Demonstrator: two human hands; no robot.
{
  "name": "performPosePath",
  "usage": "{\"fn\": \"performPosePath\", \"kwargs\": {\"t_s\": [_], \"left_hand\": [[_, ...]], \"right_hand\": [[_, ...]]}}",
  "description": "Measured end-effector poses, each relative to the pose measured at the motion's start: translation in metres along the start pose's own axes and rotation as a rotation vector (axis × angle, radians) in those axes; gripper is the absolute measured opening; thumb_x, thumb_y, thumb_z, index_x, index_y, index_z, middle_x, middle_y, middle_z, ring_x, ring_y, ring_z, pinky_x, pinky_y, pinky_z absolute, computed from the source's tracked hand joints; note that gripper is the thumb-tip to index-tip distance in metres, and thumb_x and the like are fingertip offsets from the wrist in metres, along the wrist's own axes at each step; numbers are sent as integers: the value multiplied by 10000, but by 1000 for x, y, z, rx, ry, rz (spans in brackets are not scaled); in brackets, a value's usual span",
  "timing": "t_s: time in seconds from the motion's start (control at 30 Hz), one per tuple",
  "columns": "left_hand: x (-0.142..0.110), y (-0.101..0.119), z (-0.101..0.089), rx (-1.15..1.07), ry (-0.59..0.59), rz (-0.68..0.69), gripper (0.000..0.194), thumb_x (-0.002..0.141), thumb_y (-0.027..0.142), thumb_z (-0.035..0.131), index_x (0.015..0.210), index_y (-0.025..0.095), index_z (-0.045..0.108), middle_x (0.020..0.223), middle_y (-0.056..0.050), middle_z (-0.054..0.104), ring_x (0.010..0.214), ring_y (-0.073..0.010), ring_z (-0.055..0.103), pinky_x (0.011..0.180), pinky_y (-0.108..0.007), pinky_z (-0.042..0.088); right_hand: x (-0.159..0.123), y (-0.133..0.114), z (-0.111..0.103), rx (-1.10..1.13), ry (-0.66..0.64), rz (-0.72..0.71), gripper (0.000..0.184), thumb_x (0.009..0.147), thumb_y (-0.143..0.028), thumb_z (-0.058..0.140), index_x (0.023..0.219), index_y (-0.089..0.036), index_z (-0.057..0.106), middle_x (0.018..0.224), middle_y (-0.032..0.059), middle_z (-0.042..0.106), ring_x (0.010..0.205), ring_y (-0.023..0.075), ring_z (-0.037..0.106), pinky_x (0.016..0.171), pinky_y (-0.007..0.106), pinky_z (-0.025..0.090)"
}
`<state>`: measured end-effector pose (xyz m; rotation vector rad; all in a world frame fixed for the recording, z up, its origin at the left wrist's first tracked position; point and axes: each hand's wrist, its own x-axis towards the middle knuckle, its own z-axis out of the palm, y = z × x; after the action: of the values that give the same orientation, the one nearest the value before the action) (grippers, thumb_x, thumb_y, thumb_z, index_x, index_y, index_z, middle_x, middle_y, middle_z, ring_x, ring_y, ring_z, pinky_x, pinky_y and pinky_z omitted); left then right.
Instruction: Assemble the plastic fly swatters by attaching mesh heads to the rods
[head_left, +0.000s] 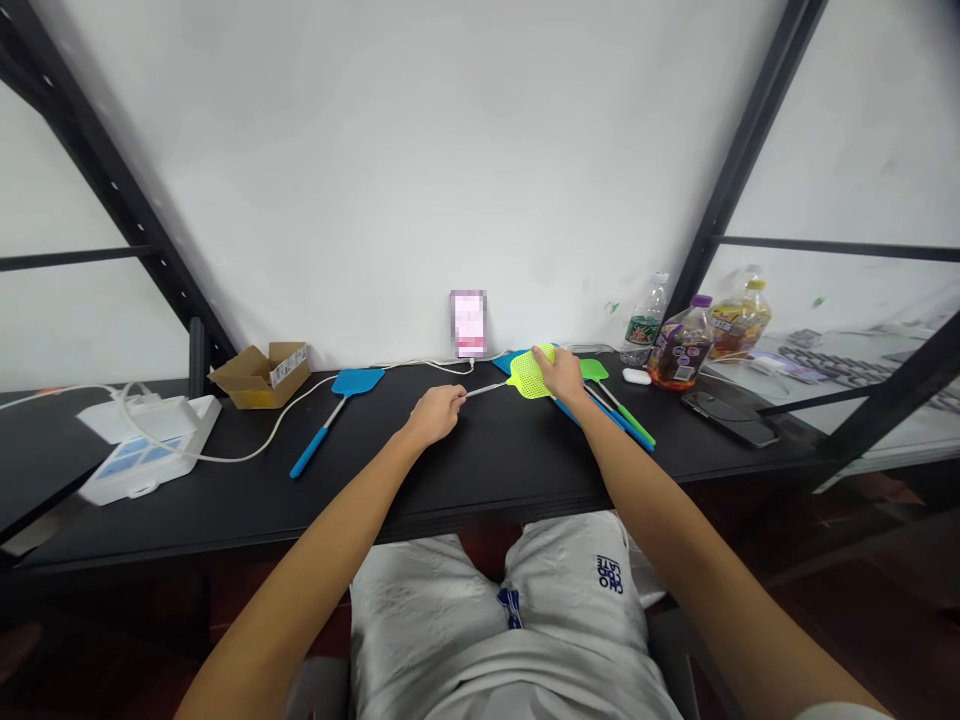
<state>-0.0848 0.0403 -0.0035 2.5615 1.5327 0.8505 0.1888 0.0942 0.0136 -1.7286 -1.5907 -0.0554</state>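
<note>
My left hand (pixel 435 415) is closed around the thin metal handle of a yellow-green plastic fly swatter (pixel 529 374). My right hand (pixel 559 375) grips the mesh head of that swatter from above, with its fingers on the upper edge. Beneath and behind the head lies a blue fly swatter (pixel 600 412), partly hidden by my right hand. A green fly swatter (pixel 619 400) lies just right of my right wrist. Farther left, a second blue fly swatter (pixel 341 400) lies on the black table (pixel 480 470), apart from both hands.
A phone (pixel 469 323) stands against the white wall on a charging cable. At left are a cardboard box (pixel 262 375) and a white power strip (pixel 150 445). At right are plastic bottles (pixel 679 345), a dark phone (pixel 729 418) and a small white case (pixel 636 376).
</note>
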Motion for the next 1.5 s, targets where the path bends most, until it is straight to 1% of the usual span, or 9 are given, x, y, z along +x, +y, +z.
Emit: {"fn": "performPosePath", "kwargs": {"t_s": [0.3, 0.53, 0.77, 0.97, 1.1, 1.27, 1.3, 1.37, 1.5], "left_hand": [[-1, 1, 0, -2, 4, 4, 223, 913, 248, 441, 906, 225, 663, 839, -43, 647, 773, -182, 578, 713, -279, 419], [-1, 3, 0, 38, 19, 6, 229, 917, 236, 436, 898, 227, 664, 874, -49, 664, 810, -196, 595, 732, -290, 419], [-2, 6, 0, 60, 22, -8, 230, 917, 234, 443, 942, 224, 672, 906, -55, 679, 848, -203, 606, 760, -296, 435], [-2, 6, -1, 45, 20, -11, 216, 920, 234, 451, 936, 228, 667, 920, -52, 682, 858, -203, 611, 772, -293, 436], [0, 9, -2, 66, 49, -45, 200, 919, 238, 457, 942, 234, 656, 943, -50, 686, 878, -210, 617, 748, -294, 433], [3, 15, -4, -2, 129, -70, 195, 933, 236, 424, 878, 215, 610, 848, -42, 674, 796, -195, 614, 713, -291, 423], [3, 16, -4, -35, 150, -67, 203, 940, 241, 411, 866, 211, 597, 817, -41, 667, 777, -192, 611, 710, -291, 423], [3, 18, -4, -97, 185, -59, 222, 956, 254, 385, 857, 206, 577, 776, -36, 658, 752, -186, 610, 714, -292, 426], [2, 22, -3, -178, 179, -22, 227, 971, 266, 366, 892, 204, 569, 756, -18, 666, 726, -167, 619, 721, -276, 431]], "right_hand": [[-1, -2, 3, -13, 9, -26, 553, 952, -611, 379, 823, -144, 646, 830, 150, 675, 775, 237, 595, 691, 309, 366], [-3, -3, 5, -24, 0, -18, 577, 948, -628, 365, 859, -136, 654, 852, 164, 681, 804, 259, 610, 719, 322, 376], [-3, -4, 6, -11, -14, -12, 565, 950, -619, 370, 878, -135, 653, 882, 176, 681, 839, 270, 618, 744, 325, 382], [-5, -5, 5, 26, -5, 2, 544, 937, -637, 376, 834, -159, 615, 835, 157, 664, 806, 264, 603, 735, 329, 378], [-8, -7, 2, 111, 54, 35, 511, 926, -643, 385, 792, -188, 574, 800, 124, 650, 786, 246, 581, 724, 318, 376], [-11, -13, -3, 323, 231, 167, 559, 973, -605, 204, 734, -215, 526, 722, 70, 622, 741, 212, 553, 701, 296, 382], [-13, -15, -3, 361, 245, 153, 564, 975, -599, 189, 725, -216, 519, 698, 57, 610, 723, 202, 546, 696, 289, 384], [-19, -22, -1, 425, 230, 65, 552, 971, -598, 221, 696, -215, 508, 640, 28, 574, 672, 179, 521, 672, 276, 383], [-38, -42, 4, 500, 73, -166, 509, 927, -607, 382, 645, -204, 511, 558, -21, 491, 565, 137, 458, 592, 257, 346]]}}
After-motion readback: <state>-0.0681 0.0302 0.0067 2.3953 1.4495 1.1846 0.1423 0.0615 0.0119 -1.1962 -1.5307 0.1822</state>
